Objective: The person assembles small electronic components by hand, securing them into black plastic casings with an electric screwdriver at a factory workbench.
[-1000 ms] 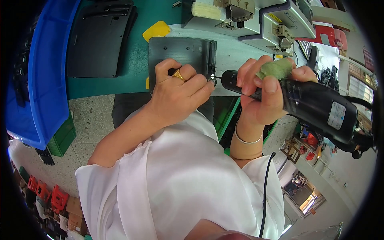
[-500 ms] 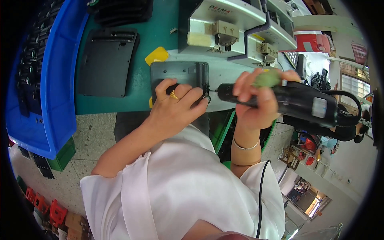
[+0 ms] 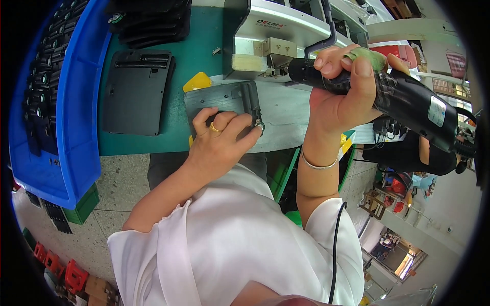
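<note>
My left hand [image 3: 219, 137] holds a black plastic panel [image 3: 204, 95] against the work surface, its fingers bent over the near part and the thumb at the right edge by a small ring-like part. Part of the panel is hidden beneath the hand. In my right hand [image 3: 352, 84] is a black electric screwdriver [image 3: 416, 97], gripped round its body, with something green under the fingers. The screwdriver's nose points left, close to the front of a grey metal screw feeder [image 3: 255, 33]; its bit cannot be made out there.
A blue bin [image 3: 76, 102] of black parts stands at the left. Another black panel [image 3: 135, 94] lies on the green mat [image 3: 201, 53], with stacked black parts [image 3: 153, 23] behind. Yellow pieces [image 3: 197, 81] show by the held panel. A person in black [image 3: 434, 160] is at the right.
My right hand has lifted the screwdriver away from the panel's right edge, moving it farther off and right, to the screw feeder. My left hand stays on the panel, which has tilted slightly.
</note>
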The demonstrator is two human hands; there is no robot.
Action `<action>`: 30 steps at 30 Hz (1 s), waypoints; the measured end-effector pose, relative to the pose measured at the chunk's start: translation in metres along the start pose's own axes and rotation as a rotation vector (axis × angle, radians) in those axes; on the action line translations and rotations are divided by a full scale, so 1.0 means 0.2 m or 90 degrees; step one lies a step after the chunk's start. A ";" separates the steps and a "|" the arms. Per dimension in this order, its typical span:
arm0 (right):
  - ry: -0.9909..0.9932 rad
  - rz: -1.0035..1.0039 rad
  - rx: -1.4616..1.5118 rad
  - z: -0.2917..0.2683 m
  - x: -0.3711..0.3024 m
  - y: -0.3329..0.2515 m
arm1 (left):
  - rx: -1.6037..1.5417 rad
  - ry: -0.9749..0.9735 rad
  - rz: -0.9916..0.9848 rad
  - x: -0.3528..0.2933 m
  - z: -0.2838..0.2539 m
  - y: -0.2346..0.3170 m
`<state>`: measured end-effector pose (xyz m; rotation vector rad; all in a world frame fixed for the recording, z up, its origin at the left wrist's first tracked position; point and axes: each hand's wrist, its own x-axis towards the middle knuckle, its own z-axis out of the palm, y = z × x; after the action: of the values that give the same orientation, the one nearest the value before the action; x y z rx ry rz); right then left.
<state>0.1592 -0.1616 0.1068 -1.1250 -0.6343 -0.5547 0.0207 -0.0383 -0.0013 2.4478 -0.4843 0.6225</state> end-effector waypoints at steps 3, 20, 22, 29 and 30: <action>-0.003 0.009 0.002 0.01 0.00 0.01 | -0.003 0.004 0.003 0.00 0.00 -0.01; -0.288 0.178 0.149 -0.11 -0.01 -0.10 | -0.086 0.034 -0.051 0.02 -0.02 -0.01; -0.230 0.206 0.150 -0.13 -0.08 -0.17 | -0.077 0.007 -0.031 0.02 -0.02 -0.01; -0.077 0.294 0.039 -0.10 -0.31 -0.29 | -0.068 -0.037 -0.037 0.02 -0.02 -0.01; -0.063 0.290 0.031 -0.10 -0.33 -0.28 | -0.073 -0.038 -0.040 0.02 -0.02 -0.01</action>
<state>0.0778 -0.1932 0.0907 -1.2090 -0.4525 -0.0930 0.0239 -0.0352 0.0041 2.3677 -0.4514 0.4834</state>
